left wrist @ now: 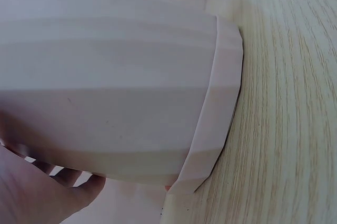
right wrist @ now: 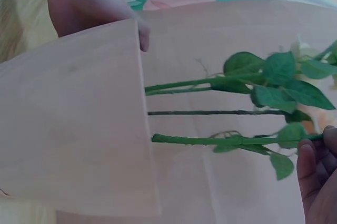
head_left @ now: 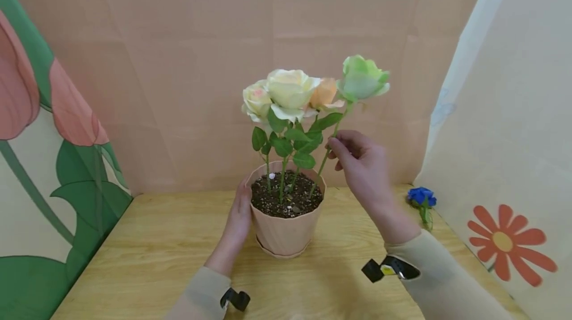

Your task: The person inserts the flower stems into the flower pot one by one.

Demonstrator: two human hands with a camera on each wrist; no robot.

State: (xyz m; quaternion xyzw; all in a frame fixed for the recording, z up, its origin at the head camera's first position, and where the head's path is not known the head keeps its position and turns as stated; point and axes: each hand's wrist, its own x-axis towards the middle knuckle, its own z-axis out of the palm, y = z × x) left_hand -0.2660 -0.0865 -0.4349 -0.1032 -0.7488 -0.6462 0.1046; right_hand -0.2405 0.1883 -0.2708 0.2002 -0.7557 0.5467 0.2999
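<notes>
A pale pink flowerpot (head_left: 286,233) of dark soil (head_left: 286,206) stands on the table. My left hand (head_left: 240,213) holds the pot's left side. In the left wrist view, some of its fingers (left wrist: 79,184) bend along the wall. A green rose (head_left: 364,79) leans right above the pot, its stem pinched between thumb and fingers of my right hand (head_left: 364,161). In the right wrist view its stem (right wrist: 226,141) has its lower end at the rim; whether that touches soil, I cannot tell. Cream roses (head_left: 290,89) and a peach rose (head_left: 323,93) stand in the pot.
A blue flower (head_left: 421,197) with a short green stem lies at the table's right edge. The wooden table (head_left: 178,230) meets a pinkish backdrop (head_left: 192,87) behind the pot. Panels printed with tulips (head_left: 76,106) and an orange flower (head_left: 502,241) flank it.
</notes>
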